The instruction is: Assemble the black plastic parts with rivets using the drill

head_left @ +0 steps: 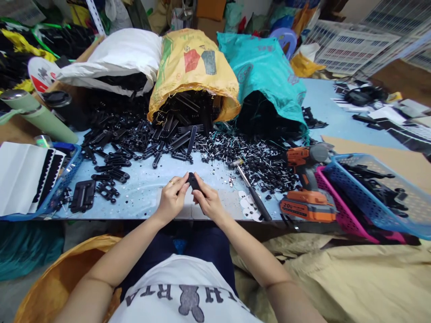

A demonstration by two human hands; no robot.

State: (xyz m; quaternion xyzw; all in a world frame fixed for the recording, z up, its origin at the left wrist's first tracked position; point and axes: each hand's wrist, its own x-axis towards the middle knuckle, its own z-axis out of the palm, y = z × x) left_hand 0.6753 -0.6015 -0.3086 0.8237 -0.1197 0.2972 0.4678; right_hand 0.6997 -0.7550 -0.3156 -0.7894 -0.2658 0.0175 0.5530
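Observation:
Between my two hands, over the front of the blue table (141, 197), is a small black plastic part (193, 181). My left hand (174, 195) pinches its left side with thumb and forefinger, and a ring shows on one finger. My right hand (207, 197) grips the same part from the right, fingers closed around it. Beyond the hands lie long black plastic arms (191, 140) and a heap of small black pieces and metal pins (249, 154). A small hammer (252, 190) rests to the right of my right hand.
Open-mouthed white (117, 51), yellow (198, 63) and teal (262, 67) sacks line the back. On the right are an orange cordless drill (308, 202) and a blue basket (414, 202). At left stand a green bottle (40, 116) and another blue basket (72, 172).

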